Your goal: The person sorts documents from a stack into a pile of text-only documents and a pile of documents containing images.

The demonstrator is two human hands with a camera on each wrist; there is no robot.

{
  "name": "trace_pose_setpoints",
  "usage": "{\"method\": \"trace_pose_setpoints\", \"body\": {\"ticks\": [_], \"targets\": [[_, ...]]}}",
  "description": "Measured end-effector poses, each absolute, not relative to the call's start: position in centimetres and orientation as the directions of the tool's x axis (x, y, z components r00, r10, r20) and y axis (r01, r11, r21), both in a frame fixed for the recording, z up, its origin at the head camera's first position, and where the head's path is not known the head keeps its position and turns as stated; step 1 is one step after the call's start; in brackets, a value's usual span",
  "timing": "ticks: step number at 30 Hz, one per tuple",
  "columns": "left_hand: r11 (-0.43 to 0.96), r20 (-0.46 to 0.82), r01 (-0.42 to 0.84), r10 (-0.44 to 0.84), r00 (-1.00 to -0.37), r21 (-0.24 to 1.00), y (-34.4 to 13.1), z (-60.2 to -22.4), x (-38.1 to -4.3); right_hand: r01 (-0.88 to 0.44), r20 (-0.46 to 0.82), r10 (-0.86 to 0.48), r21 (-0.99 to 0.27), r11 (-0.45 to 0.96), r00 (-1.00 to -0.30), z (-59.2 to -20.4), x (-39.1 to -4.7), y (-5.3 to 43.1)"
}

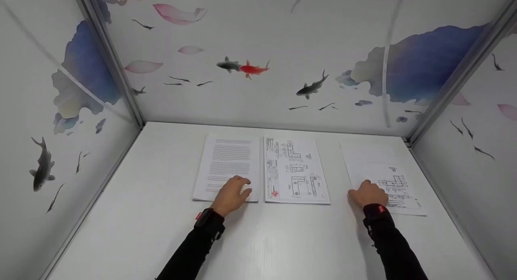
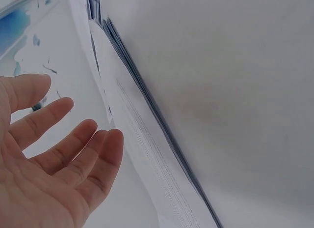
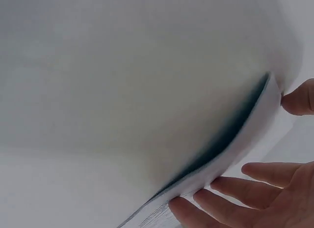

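Note:
In the head view my left hand [image 1: 231, 196] is over the near part of a stack of text pages [image 1: 226, 163]. Its fingers are spread and loosely bent, with nothing between them. The left wrist view shows this hand [image 2: 64, 159] beside the stack's layered edge [image 2: 147, 100]. On the right, my right hand [image 1: 368, 194] holds the near left part of some drawing sheets [image 1: 400, 187]. In the right wrist view the thumb touches one corner of the paper [image 3: 221, 154], the fingertips lie along it, and its edge bows up from the table. The hand covers part of the printing.
Between the hands lies another stack with printed technical drawings [image 1: 297, 171] and a small red mark. The white table [image 1: 258, 239] is enclosed by panels [image 1: 266, 33] painted with fish and petals. Metal posts [image 1: 109, 53] stand at the corners.

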State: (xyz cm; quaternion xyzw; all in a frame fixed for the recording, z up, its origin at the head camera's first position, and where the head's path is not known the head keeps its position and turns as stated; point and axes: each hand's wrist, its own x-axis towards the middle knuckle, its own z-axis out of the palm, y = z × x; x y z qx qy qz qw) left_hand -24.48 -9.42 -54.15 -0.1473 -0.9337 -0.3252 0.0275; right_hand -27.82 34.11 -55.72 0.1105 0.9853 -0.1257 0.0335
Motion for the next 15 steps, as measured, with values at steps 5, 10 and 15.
{"method": "trace_pose_setpoints", "body": {"ticks": [5,10,15], "targets": [[0.723,0.137,0.299,0.276,-0.951,0.623,-9.3,-54.3,-24.0,0.191,-0.033,0.188,-0.165,0.968,-0.982,-56.2,-27.6,34.0],[0.7,0.097,0.283,0.293,-0.951,0.655,-9.4,-54.2,-24.0,0.164,0.037,0.17,-0.141,0.976,-0.985,-56.9,-27.9,34.4],[0.654,0.055,0.313,0.383,-0.922,0.689,-9.3,-53.9,-24.1,0.139,0.154,0.155,-0.115,0.984,-0.976,-57.1,-27.9,34.7]]}}
